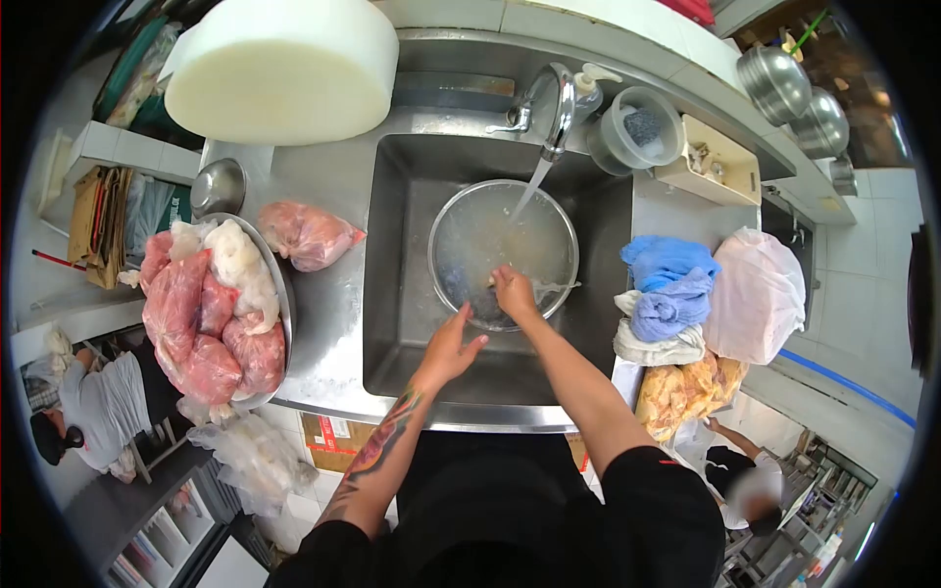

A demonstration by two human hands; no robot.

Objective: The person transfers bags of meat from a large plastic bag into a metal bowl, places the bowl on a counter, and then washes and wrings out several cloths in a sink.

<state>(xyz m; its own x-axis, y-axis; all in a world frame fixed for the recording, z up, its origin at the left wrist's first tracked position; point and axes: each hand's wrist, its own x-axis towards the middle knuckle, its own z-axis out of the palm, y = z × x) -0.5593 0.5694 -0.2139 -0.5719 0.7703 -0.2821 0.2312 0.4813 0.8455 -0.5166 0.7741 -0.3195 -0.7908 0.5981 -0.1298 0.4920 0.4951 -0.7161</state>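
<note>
A wide round bowl [437,223] of cloudy water stands in the steel sink [397,294]. Water runs into it from the curved chrome tap [564,103]. My right hand [515,296] is over the near part of the bowl with its fingers curled together; what they hold, if anything, I cannot make out. A thin pale strip lies by the bowl's rim, right of that hand. Just outside the rim on the near left, my left hand [451,350] is open, thumb and fingers apart, holding nothing.
On the left counter are a bagged piece of raw meat [312,236], a basin [285,294] heaped with meat bags and a small metal bowl [218,187]. Blue cloths [671,284], a white bag [755,294] and a grey tub [637,127] stand right. Two people are nearby.
</note>
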